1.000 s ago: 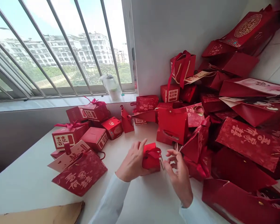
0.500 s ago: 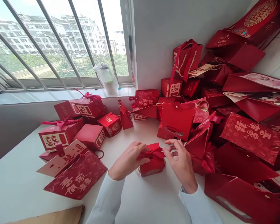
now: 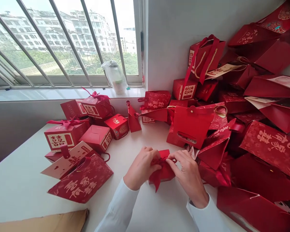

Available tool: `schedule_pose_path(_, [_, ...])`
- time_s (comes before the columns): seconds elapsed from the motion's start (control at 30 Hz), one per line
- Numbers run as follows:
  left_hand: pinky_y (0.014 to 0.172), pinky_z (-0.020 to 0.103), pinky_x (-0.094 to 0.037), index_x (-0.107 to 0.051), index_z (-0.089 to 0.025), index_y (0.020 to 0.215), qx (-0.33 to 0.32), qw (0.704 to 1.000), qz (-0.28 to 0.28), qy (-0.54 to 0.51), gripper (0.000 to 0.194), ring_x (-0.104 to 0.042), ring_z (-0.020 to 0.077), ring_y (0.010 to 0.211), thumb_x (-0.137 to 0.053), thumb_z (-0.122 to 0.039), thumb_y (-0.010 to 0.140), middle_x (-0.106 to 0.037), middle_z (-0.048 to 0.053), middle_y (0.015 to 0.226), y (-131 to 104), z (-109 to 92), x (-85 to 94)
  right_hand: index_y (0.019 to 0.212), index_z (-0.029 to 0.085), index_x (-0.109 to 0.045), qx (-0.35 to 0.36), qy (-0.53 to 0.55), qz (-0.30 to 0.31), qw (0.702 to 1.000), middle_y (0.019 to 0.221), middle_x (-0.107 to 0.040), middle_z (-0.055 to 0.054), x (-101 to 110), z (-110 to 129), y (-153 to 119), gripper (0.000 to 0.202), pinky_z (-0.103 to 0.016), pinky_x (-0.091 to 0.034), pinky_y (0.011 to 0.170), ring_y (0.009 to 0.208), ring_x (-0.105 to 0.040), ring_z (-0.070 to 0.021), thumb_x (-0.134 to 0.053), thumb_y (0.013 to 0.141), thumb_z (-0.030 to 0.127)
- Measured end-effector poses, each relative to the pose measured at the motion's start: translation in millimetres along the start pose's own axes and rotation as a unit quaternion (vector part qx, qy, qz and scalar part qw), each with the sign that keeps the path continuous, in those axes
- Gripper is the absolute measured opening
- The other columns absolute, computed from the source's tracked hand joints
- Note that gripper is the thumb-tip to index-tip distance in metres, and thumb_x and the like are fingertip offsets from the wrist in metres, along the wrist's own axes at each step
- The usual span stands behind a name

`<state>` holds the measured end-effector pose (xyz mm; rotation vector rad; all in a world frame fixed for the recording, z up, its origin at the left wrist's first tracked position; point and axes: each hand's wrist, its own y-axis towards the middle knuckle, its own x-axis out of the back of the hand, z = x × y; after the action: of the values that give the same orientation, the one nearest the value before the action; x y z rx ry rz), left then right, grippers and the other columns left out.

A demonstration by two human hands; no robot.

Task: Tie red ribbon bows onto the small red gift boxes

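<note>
A small red gift box (image 3: 168, 174) stands on the white table in front of me, with a red ribbon (image 3: 156, 180) tied across its top. My left hand (image 3: 143, 167) is at the box's left side, thumb and fingers closed on the ribbon near its knot. From the right, my right hand (image 3: 186, 170) pinches a loop of the same ribbon between thumb and forefinger. One ribbon tail hangs down over the box's front. The knot itself is partly hidden by my fingers.
Red gift boxes (image 3: 96, 141) and folded bags (image 3: 81, 180) sit at the left. A large pile of red bags (image 3: 273, 145) rises along the wall at the right. Brown cardboard (image 3: 43, 222) lies at the front left; a bagged cup (image 3: 117, 79) stands on the windowsill.
My right hand has moved in to the left and now grips the ribbon. A ribbon tail now hangs over the box's front. The view has shifted slightly.
</note>
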<state>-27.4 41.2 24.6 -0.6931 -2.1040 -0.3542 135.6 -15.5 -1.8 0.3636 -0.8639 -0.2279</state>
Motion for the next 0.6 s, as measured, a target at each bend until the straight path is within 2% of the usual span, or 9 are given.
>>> schedule_pose_path(0.2, [0.073, 0.027, -0.039, -0.053, -0.018, 0.073, 0.013, 1.0, 0.0, -0.01, 0.007, -0.047, 0.0186, 0.084, -0.059, -0.017, 0.076, -0.057, 0.002, 0.081, -2.0, 0.2, -0.3, 0.08, 0.021, -0.058, 0.019, -0.04, -0.024, 0.999, 0.077, -0.063, 0.001, 4.1, 1.8, 3.2, 0.011, -0.032, -0.037, 0.074, 0.076, -0.053, -0.0184, -0.052, 0.089, 0.022])
schedule_pose_path(0.37, [0.061, 0.025, -0.036, -0.052, -0.017, 0.065, 0.035, 0.999, 0.011, -0.022, 0.017, -0.048, 0.0143, 0.067, -0.055, -0.027, 0.079, -0.056, 0.001, 0.072, -4.0, 1.3, 10.1, 0.081, 0.021, -0.058, 0.036, -0.063, -0.057, 0.996, 0.076, -0.064, 0.001, 12.7, -2.9, 0.4, 0.013, -0.031, -0.037, 0.074, 0.074, -0.053, -0.0175, -0.051, 0.091, 0.027])
schedule_pose_path(0.6, [0.051, 0.022, -0.031, -0.05, -0.017, 0.061, 0.048, 0.991, 0.022, -0.122, 0.03, -0.046, 0.0111, 0.055, -0.042, -0.034, 0.084, -0.052, -0.002, 0.057, -4.9, 11.9, 22.6, 0.084, 0.022, -0.059, 0.048, -0.074, -0.063, 0.994, 0.075, -0.062, 0.0, 20.6, -5.3, -16.9, 0.013, -0.031, -0.038, 0.07, 0.072, -0.052, -0.0169, -0.049, 0.091, 0.027])
